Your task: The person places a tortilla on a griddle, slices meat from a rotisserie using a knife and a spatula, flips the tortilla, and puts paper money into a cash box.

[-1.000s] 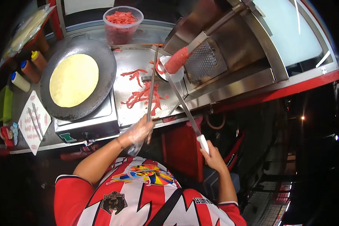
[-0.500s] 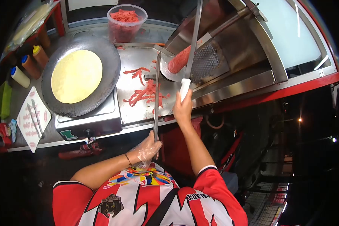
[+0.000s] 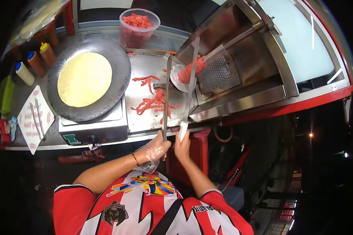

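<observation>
My left hand (image 3: 156, 149), in a clear plastic glove, is closed on a long thin metal tool (image 3: 166, 98) that points up over the tray. My right hand (image 3: 182, 147) grips the white handle of a long knife (image 3: 190, 88). Its blade crosses in front of the red meat cone (image 3: 189, 71) on the spit; whether it touches the meat I cannot tell. Red meat strips (image 3: 155, 102) lie on the metal tray (image 3: 139, 121), left of the cone.
A yellow flatbread (image 3: 84, 79) lies on a round black griddle (image 3: 119, 84). Behind the tray is a tub (image 3: 139, 28) of red meat. Sauce bottles (image 3: 36, 64), a green container (image 3: 5, 95) and tongs (image 3: 38, 119) on patterned paper (image 3: 28, 127) are at the left.
My right hand has moved down and left with the knife since half a second ago, lowering the blade beside the cone. My left hand stays low with its tool; the whole view has shifted slightly.
</observation>
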Action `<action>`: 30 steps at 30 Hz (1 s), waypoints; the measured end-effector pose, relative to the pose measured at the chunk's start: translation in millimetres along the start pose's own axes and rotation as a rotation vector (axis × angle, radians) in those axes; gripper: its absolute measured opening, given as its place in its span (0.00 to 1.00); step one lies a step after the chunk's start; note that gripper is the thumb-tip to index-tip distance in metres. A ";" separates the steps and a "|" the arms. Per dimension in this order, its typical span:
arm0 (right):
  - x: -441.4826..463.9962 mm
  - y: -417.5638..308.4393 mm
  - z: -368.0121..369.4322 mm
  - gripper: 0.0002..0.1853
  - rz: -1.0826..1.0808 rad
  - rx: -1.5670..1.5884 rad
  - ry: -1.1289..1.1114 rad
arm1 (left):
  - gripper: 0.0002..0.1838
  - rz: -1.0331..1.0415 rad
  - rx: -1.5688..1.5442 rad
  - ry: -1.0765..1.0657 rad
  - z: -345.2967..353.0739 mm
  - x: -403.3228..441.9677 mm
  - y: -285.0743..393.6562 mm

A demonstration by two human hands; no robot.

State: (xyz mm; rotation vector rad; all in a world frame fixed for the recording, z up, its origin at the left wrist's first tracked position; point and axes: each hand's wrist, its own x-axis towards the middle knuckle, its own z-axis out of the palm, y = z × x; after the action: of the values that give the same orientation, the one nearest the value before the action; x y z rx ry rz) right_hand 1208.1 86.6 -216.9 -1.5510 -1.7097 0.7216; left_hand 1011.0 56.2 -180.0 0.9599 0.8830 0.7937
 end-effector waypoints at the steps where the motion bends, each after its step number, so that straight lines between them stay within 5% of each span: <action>1: -16.7 8.3 -4.1 0.21 -0.024 -0.044 -0.003 | 0.14 0.004 0.002 0.013 -1.5 1.7 3.2; 6: 55.3 -28.7 -6.5 0.18 -0.024 -0.134 -0.035 | 0.15 0.173 0.164 -0.032 -2.9 11.6 -9.7; 13: -24.5 -8.0 -35.0 0.19 -0.088 -0.221 -0.026 | 0.16 -0.055 0.010 0.041 -6.2 10.3 35.9; 16: 26.1 -34.1 -36.3 0.13 -0.048 -0.266 -0.075 | 0.14 0.117 0.098 0.021 -7.0 26.5 6.3; 18: 32.7 -42.9 -41.3 0.12 -0.098 -0.272 -0.074 | 0.12 0.017 -0.021 0.064 -3.0 26.8 20.3; 21: -11.8 -21.1 -73.6 0.14 -0.009 -0.359 -0.117 | 0.28 0.045 0.055 0.036 -15.7 38.5 18.2; 30: -20.2 -54.7 -144.3 0.16 0.087 -0.446 -0.313 | 0.19 -0.013 -0.067 0.086 -20.9 45.0 39.7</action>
State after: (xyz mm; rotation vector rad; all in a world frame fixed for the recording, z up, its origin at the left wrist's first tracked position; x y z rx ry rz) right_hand 1291.9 51.8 -90.4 -1.8990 -2.1551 0.6844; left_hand 1004.5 116.8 -161.9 0.8659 0.9307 0.8531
